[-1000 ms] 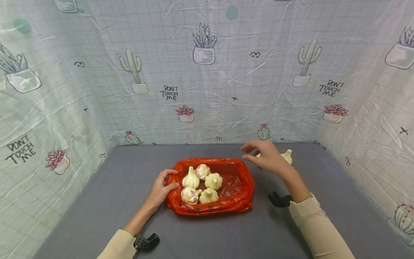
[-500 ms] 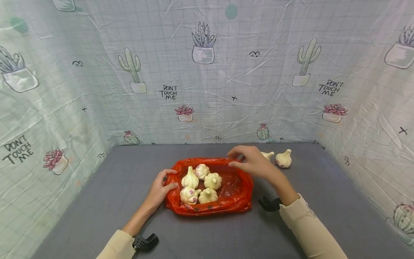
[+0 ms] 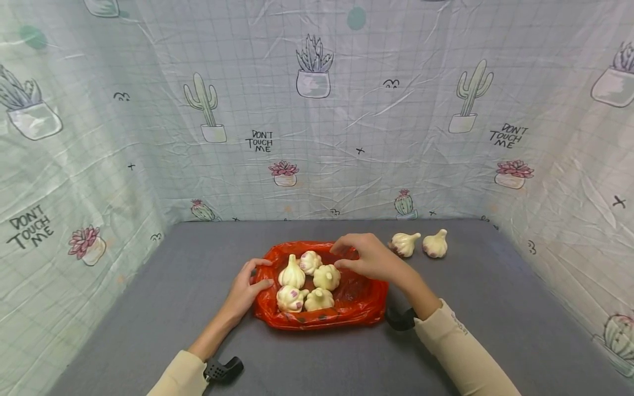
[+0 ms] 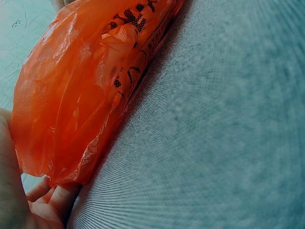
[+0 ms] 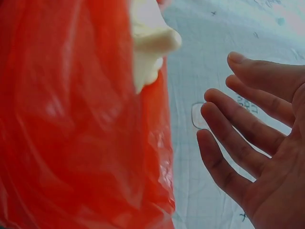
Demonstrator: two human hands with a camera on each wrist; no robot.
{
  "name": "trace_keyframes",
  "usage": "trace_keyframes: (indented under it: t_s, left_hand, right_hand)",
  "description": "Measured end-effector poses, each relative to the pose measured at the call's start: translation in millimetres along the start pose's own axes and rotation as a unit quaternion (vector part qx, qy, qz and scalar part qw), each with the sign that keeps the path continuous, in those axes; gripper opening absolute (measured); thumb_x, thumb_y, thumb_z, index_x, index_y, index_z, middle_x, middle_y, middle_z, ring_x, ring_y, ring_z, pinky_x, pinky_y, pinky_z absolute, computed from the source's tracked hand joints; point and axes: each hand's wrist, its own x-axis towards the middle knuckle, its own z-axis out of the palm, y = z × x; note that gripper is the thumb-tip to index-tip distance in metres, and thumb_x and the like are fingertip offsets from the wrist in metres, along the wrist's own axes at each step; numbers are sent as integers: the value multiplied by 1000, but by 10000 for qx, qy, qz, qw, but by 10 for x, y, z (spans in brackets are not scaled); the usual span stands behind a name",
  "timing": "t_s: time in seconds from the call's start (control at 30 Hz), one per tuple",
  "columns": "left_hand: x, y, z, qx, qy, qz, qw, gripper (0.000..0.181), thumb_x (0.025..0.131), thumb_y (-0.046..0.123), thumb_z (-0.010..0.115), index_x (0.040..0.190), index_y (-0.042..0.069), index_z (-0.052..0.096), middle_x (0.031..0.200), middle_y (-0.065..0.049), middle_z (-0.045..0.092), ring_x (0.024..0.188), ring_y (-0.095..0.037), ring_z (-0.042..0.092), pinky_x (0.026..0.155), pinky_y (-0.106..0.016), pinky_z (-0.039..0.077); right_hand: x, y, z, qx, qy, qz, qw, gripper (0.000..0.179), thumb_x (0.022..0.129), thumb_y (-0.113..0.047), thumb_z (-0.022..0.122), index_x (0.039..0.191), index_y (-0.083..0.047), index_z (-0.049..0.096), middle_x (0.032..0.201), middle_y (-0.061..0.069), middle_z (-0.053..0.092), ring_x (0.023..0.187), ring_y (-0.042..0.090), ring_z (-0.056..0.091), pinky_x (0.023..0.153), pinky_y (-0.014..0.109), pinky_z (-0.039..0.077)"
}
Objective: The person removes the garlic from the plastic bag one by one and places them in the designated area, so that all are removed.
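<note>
A red plastic bag (image 3: 356, 313), its mouth spread wide, lies on the grey table with several garlic bulbs (image 3: 291, 273) grouped in its left half. My left hand (image 3: 244, 289) grips the bag's left edge, thumb at the rim; in the left wrist view its fingers (image 4: 64, 198) reach beneath the plastic. Over the bag's right half hovers my right hand (image 3: 369, 258), fingers bent loosely and spread. Nothing is between them in the right wrist view, where a pale garlic bulb (image 5: 157, 40) shows past the red plastic. That hand covers part of the bag's back rim.
Two more garlic bulbs lie on the table behind and right of the bag: one nearer (image 3: 404, 244), one farther right (image 3: 436, 244). A patterned cloth (image 3: 317, 137) walls the table at the back and sides. Black devices (image 3: 223, 369) sit at both wrists.
My right hand has moved left from beside the two loose garlic bulbs to above the bag, uncovering both. The left hand and the bag have stayed in place.
</note>
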Motion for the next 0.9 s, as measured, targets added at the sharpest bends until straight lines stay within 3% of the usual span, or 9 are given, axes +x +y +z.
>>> trace_keyframes:
  t_s: [0.23, 0.4, 0.9]
  left_hand:
    - [2, 9, -2, 46, 20, -3, 10000, 39, 93, 8, 70, 131, 9, 60, 135, -20, 49, 96, -26, 68, 70, -31, 62]
    - [0, 7, 0, 53, 20, 6, 10000, 39, 92, 7, 70, 130, 9, 60, 134, -20, 49, 95, -25, 68, 70, -31, 62]
    - [8, -3, 5, 98, 24, 19, 9999, 39, 92, 8, 71, 130, 10, 61, 135, -19, 50, 95, -24, 68, 71, -30, 61]
  right_hand:
    - [31, -33, 116, -109, -384, -72, 9992, 22, 94, -16, 74, 115, -11, 75, 114, 6, 77, 102, 22, 70, 89, 44, 58]
    - [39, -35, 190, -267, -636, -28, 9976, 24, 93, -17, 75, 117, -11, 75, 113, 2, 76, 98, 21, 69, 86, 36, 55]
    - [50, -17, 274, -666, -631, -300, 9953, 16, 88, -11, 78, 104, -14, 78, 102, -2, 76, 91, 18, 69, 82, 29, 54]
